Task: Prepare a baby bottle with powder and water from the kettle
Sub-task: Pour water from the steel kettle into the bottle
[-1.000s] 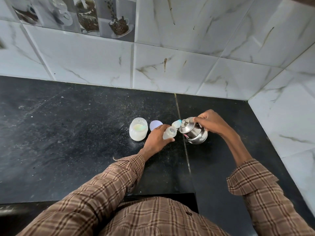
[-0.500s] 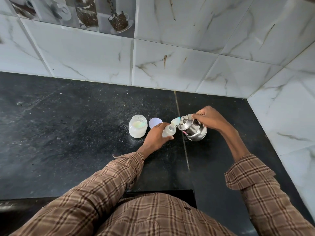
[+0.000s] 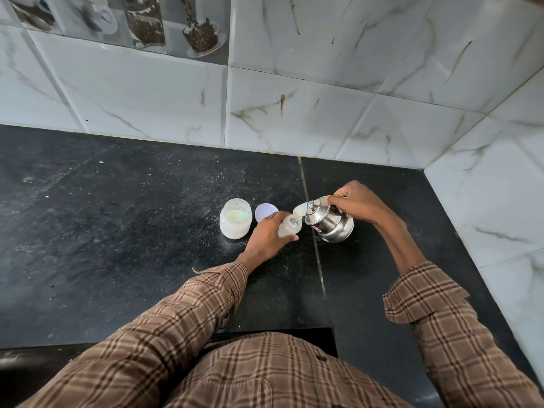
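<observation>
My right hand (image 3: 360, 201) gripped the tilted kettle (image 3: 329, 223) while my left hand (image 3: 266, 237) held the baby bottle (image 3: 290, 226) on the surface between them, water pouring apparently underway; capping looked next.

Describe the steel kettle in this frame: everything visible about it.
The kettle is small, round-bellied, polished steel with a knobbed lid on top. A red mark shows low on its side. The right hand grips it from above, tipping it left towards the open baby bottle, which the left hand holds on the black counter. No water stream is discernible.
</observation>
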